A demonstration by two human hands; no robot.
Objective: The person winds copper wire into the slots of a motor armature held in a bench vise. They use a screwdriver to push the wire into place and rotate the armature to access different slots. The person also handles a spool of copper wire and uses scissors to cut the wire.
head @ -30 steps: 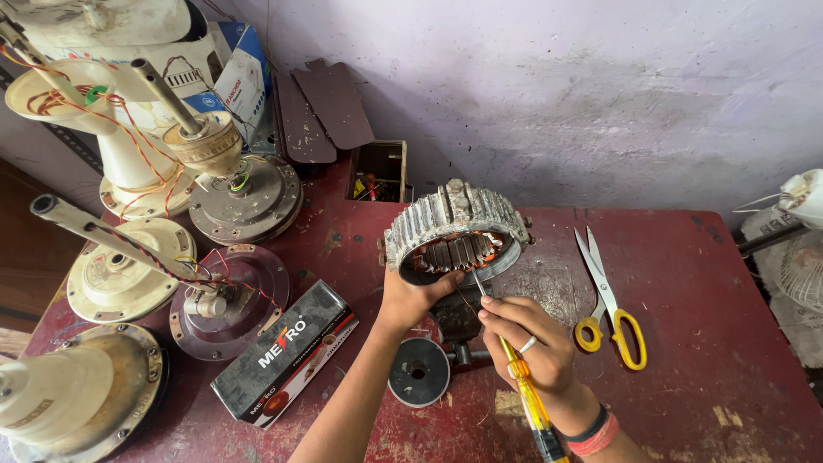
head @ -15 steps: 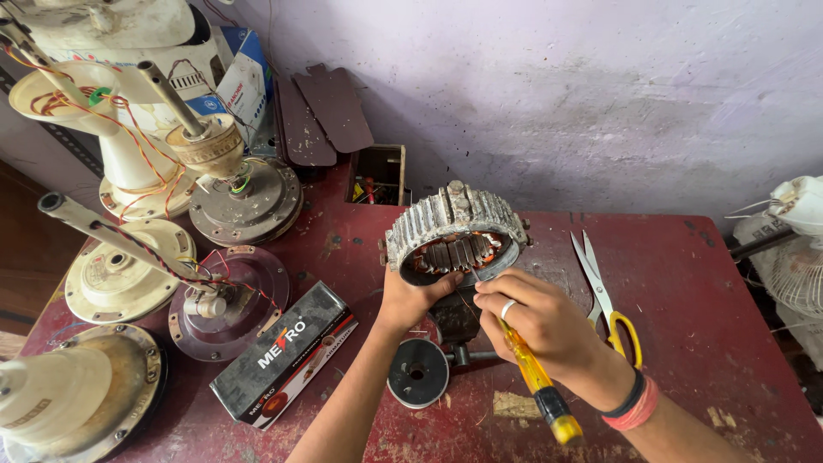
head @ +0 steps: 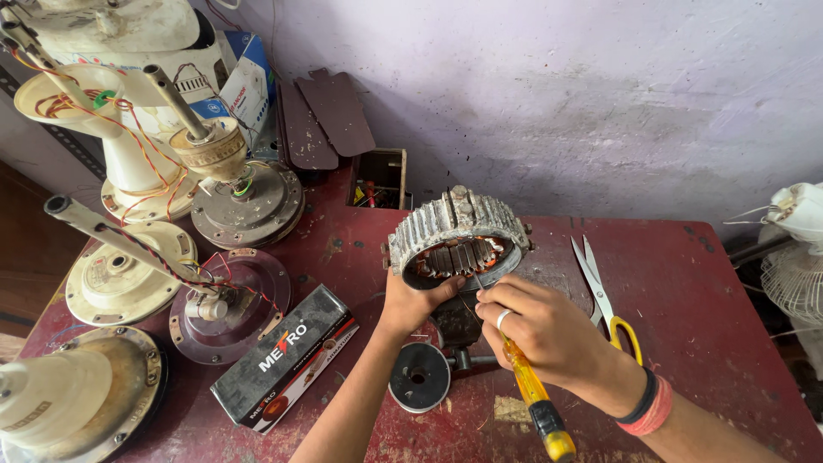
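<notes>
Pinching the lower rim of the ring-shaped stator (head: 459,236), the left hand (head: 411,300) props it tilted on edge above the red table (head: 686,343), thumb on the rim and fingers curled beneath. The right hand (head: 540,330) is closed in a firm grip around a yellow-handled screwdriver (head: 536,399), its shaft aimed up toward the inner slots of the stator, where copper windings show between the metal teeth; the tip is hidden behind the fingers, so I cannot tell whether it touches. By my judgement the step in hand is working at the windings or slot wedges on the near inner side. The next move calls for a steady hold from the left hand and fine, shallow pressure from the tool, lest it slip off a tooth. A black disc (head: 417,377) lies on the table just below the hands, yellow-handled scissors (head: 604,296) to the right, a dark rectangular box (head: 283,360) to the left, and fan motor housings (head: 244,201) beyond.
</notes>
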